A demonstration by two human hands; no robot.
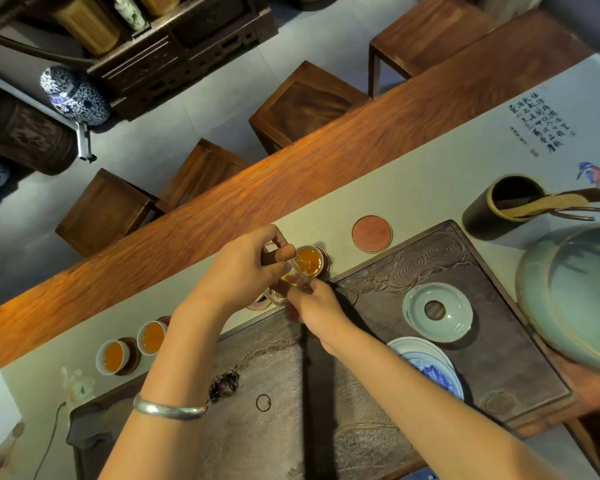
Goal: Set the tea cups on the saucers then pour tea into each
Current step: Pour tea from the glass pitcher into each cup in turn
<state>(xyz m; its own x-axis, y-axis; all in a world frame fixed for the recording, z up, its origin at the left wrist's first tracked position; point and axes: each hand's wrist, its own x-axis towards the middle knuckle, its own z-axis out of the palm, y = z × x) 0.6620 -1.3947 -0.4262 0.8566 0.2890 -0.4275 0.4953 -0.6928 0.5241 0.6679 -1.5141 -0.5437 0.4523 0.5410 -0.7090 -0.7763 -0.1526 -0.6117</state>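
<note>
While the glass pitcher [291, 280] tilts over a full cup [308, 260] on its saucer [324, 263], we note left hand [243, 268] grip holding its wooden handle [279, 254], right hand [312, 304] fingers steadying underneath. Two filled cups [113, 356] [152, 337] sit leftward on the bench [291, 174]; one bare saucer [372, 233] right.

The left hand [243, 268] grips the wooden handle [278, 254] of a glass pitcher [293, 277], tilted over a cup [309, 260] of amber tea on a dark saucer [325, 263]. The right hand [312, 306] touches the pitcher from below. Two filled cups [113, 356] [152, 337] stand toward the worktop's [326, 161] left end, by the carved tray [482, 341]. An empty saucer [372, 233] lies beyond the tray's far edge. On the tray sit a celadon lid [439, 311] and a blue-and-white dish [430, 368].
</note>
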